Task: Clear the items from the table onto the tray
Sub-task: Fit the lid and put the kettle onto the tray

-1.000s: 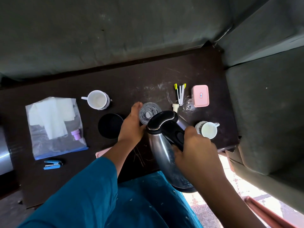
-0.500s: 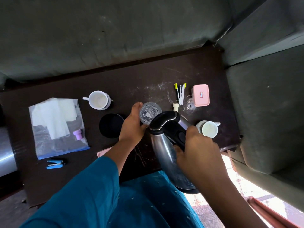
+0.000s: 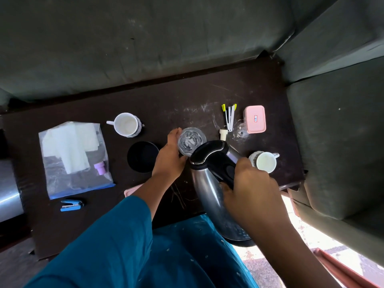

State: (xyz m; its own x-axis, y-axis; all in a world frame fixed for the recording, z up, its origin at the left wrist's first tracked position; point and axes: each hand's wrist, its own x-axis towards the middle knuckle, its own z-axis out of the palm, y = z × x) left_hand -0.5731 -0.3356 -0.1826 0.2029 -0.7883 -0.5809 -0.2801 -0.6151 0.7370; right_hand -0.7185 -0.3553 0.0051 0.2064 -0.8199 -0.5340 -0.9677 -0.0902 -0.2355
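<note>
My right hand (image 3: 249, 183) grips the black handle of a steel kettle (image 3: 209, 194), tilted with its spout toward a clear glass (image 3: 191, 141). My left hand (image 3: 169, 156) wraps around the left side of that glass on the dark table (image 3: 187, 100). A corner of a pink tray (image 3: 132, 190) peeks out under my left forearm, mostly hidden. One white cup (image 3: 126, 124) stands at the back left, another white cup (image 3: 265, 162) sits right of the kettle.
A black round lid (image 3: 142, 155) lies left of my left hand. A plastic bag with tissues (image 3: 72, 156) and a blue stapler (image 3: 70, 205) lie at the left. A pink box (image 3: 255, 119), a yellow-tipped clip (image 3: 229, 117) and a small clear piece (image 3: 241, 134) sit at the back right. Green sofa cushions surround the table.
Both hands, the kettle and the glass keep almost the same pose; only the view shifts slightly.
</note>
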